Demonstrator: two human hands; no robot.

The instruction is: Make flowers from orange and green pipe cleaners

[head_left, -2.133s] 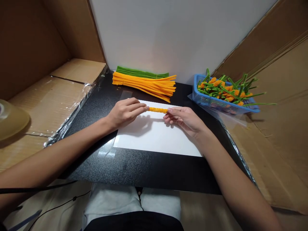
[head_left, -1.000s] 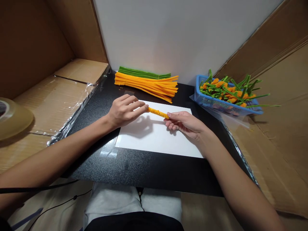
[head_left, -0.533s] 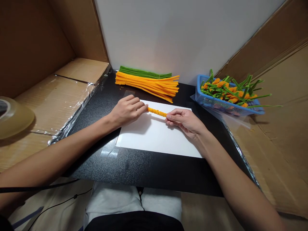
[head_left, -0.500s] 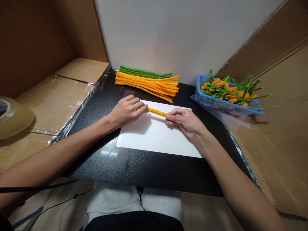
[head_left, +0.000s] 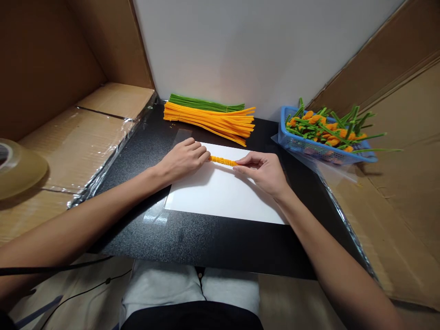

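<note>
A coiled orange pipe cleaner (head_left: 223,160) stretches between my two hands, above a white sheet of paper (head_left: 220,197). Its left end is pinched in my left hand (head_left: 189,158), whose curled fingers hide that end. Thumb and fingertips of my right hand (head_left: 263,170) close on the other end. The visible middle shows tight ridges, like a wound spiral. Behind the hands lie a bundle of straight orange pipe cleaners (head_left: 209,120) and a bundle of green pipe cleaners (head_left: 206,102).
A blue plastic basket (head_left: 330,155) holding green stems with orange tops stands at the back right. On the cardboard at left sits a roll of clear tape (head_left: 25,169). The black tabletop (head_left: 192,243) meets a white wall (head_left: 268,50) behind.
My right hand has rolled over, its knuckles now higher and its fingers turned more inward. The left hand has shifted only slightly; both keep hold of the coiled pipe cleaner.
</note>
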